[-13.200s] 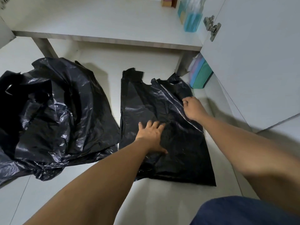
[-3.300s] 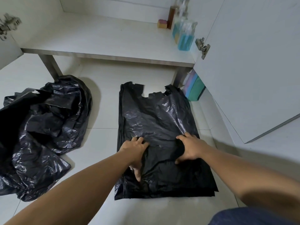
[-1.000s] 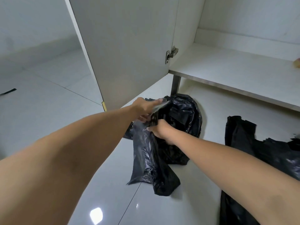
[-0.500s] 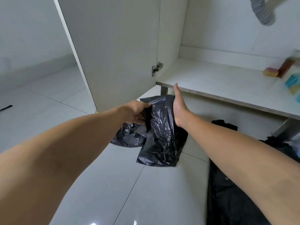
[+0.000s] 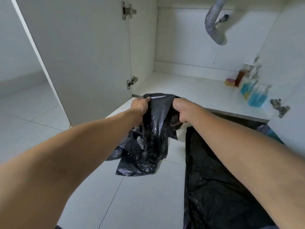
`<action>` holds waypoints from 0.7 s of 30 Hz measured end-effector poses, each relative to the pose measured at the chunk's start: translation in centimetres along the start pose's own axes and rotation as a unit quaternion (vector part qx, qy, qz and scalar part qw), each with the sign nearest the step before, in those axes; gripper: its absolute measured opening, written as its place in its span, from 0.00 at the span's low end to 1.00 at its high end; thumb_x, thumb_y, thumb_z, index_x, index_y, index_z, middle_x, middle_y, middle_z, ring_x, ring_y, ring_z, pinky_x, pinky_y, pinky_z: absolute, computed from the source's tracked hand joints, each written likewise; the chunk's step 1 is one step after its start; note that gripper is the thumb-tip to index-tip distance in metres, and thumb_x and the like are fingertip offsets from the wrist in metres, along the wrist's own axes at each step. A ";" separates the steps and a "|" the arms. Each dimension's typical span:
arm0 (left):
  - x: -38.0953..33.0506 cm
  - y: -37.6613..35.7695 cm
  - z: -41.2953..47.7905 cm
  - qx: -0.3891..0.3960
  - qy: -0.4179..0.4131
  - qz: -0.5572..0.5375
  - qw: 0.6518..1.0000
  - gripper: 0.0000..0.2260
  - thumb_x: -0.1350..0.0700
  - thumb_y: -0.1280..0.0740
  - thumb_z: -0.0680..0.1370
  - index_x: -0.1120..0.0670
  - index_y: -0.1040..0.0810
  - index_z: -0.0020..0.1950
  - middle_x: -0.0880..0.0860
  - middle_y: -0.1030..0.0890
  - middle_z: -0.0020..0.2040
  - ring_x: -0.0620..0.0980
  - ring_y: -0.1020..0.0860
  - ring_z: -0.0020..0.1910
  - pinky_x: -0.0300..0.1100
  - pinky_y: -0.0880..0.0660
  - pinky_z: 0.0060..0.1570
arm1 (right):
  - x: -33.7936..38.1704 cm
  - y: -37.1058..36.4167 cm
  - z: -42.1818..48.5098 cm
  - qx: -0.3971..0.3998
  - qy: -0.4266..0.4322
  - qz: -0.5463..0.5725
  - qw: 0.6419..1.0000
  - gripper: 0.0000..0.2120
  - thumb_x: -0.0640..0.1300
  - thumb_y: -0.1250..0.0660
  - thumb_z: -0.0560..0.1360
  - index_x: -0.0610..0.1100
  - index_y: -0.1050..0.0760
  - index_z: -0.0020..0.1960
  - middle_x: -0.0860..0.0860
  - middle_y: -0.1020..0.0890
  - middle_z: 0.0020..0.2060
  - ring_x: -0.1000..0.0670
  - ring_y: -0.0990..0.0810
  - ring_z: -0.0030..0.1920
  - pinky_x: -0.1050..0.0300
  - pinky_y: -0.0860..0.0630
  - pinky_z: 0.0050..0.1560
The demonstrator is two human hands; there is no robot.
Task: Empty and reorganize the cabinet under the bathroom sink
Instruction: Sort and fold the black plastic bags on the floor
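Observation:
A crumpled black plastic bag (image 5: 153,129) hangs in front of the open cabinet, its lower end trailing on the floor tiles. My left hand (image 5: 140,107) grips its upper left edge and my right hand (image 5: 182,111) grips its upper right edge, both fists closed on the plastic. A second black bag (image 5: 214,187) lies flattened on the floor to the right, partly under my right forearm. The white cabinet shelf (image 5: 189,91) lies just beyond my hands.
The cabinet's left door (image 5: 82,55) stands open with two hinges. A grey drain hose (image 5: 214,30) hangs at the top. Blue liquid bottles (image 5: 256,96), a brown bottle (image 5: 240,76) and a small sponge (image 5: 230,82) stand at the shelf's right end. The right door's hinge (image 5: 279,107) shows at the right.
My right hand, held flat against the bag half a second ago, now grips it. Both hands have lifted the bag higher, toward the shelf's front edge. The view has tilted up.

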State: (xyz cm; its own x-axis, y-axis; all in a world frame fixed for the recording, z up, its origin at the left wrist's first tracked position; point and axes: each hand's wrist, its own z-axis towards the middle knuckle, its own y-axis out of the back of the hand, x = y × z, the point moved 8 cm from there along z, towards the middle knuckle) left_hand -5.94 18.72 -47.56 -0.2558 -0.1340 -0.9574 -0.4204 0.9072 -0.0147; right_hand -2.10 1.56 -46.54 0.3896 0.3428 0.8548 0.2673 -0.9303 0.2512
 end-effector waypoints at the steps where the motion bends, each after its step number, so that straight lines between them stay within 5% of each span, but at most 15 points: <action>1: -0.1 -0.2 0.1 -0.021 -0.012 0.020 1.000 0.13 0.49 0.31 0.78 0.60 0.20 0.52 0.58 0.17 0.47 0.56 0.18 0.44 0.48 0.20 0.51 | 0.0 1.7 -0.1 -0.018 0.004 -0.009 1.000 0.08 0.40 0.38 0.77 0.41 0.21 0.51 0.42 0.15 0.47 0.41 0.17 0.46 0.46 0.19 0.43; 4: 0.3 -1.4 0.2 -0.034 -0.013 0.050 0.998 0.11 0.52 0.33 0.80 0.61 0.22 0.54 0.55 0.22 0.41 0.53 0.24 0.37 0.43 0.25 0.40 | -1.6 7.9 -0.8 -0.063 -0.010 -0.050 0.997 0.04 0.38 0.35 0.79 0.37 0.25 0.50 0.40 0.19 0.47 0.41 0.18 0.46 0.43 0.19 0.52; 8: 2.5 -4.4 -1.4 0.058 0.079 0.107 0.989 0.07 0.56 0.37 0.82 0.58 0.26 0.48 0.55 0.22 0.32 0.50 0.23 0.27 0.41 0.22 0.30 | -6.1 17.1 -1.9 -0.128 -0.082 -0.198 0.968 0.02 0.35 0.33 0.76 0.37 0.24 0.48 0.40 0.20 0.48 0.41 0.19 0.50 0.44 0.20 0.56; 11: 3.1 -8.3 -3.5 0.134 0.136 0.108 0.976 0.10 0.59 0.38 0.83 0.58 0.28 0.42 0.54 0.22 0.24 0.48 0.23 0.20 0.42 0.20 0.33 | -7.9 22.3 -2.6 -0.190 -0.087 -0.219 0.953 0.08 0.34 0.36 0.77 0.34 0.26 0.55 0.38 0.22 0.56 0.39 0.21 0.55 0.47 0.21 0.56; 13: 0.9 -11.2 -3.7 0.127 0.062 0.095 0.985 0.04 0.60 0.37 0.82 0.60 0.25 0.50 0.56 0.20 0.31 0.49 0.21 0.25 0.46 0.18 0.40 | -6.5 25.2 -3.1 -0.269 -0.002 -0.221 0.937 0.12 0.35 0.40 0.79 0.33 0.28 0.61 0.38 0.24 0.58 0.40 0.24 0.54 0.51 0.25 0.52; 16: -5.2 -14.0 -4.3 0.038 -0.257 0.181 0.948 0.21 0.60 0.38 0.82 0.50 0.36 0.74 0.50 0.22 0.44 0.51 0.21 0.41 0.45 0.22 0.49 | -3.4 28.9 -6.7 -0.417 0.202 -0.174 0.869 0.08 0.40 0.44 0.82 0.39 0.32 0.59 0.46 0.25 0.45 0.46 0.26 0.42 0.54 0.31 0.39; 19: -5.5 -17.2 -7.4 0.052 -0.424 0.226 0.876 0.14 0.58 0.42 0.83 0.49 0.29 0.68 0.50 0.20 0.53 0.51 0.22 0.50 0.41 0.28 0.49 | -3.7 31.0 -10.9 -0.499 0.320 -0.149 0.792 0.10 0.47 0.47 0.84 0.42 0.34 0.61 0.50 0.26 0.37 0.45 0.28 0.36 0.52 0.35 0.35; 21: -1.5 -18.2 -7.2 0.061 -0.397 0.246 0.882 0.10 0.57 0.40 0.83 0.50 0.25 0.63 0.50 0.19 0.56 0.50 0.23 0.52 0.40 0.29 0.51 | -6.8 32.2 -10.4 -0.494 0.285 -0.167 0.805 0.12 0.47 0.46 0.84 0.40 0.34 0.63 0.47 0.25 0.41 0.42 0.26 0.40 0.53 0.35 0.37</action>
State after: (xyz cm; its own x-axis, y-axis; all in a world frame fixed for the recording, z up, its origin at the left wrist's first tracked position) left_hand -4.13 -0.47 -43.77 0.3295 0.5646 -0.7567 -0.3186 0.8210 0.4738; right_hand -5.28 -32.06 -39.58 -0.1003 0.7412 0.6637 -0.6669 -0.5452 0.5080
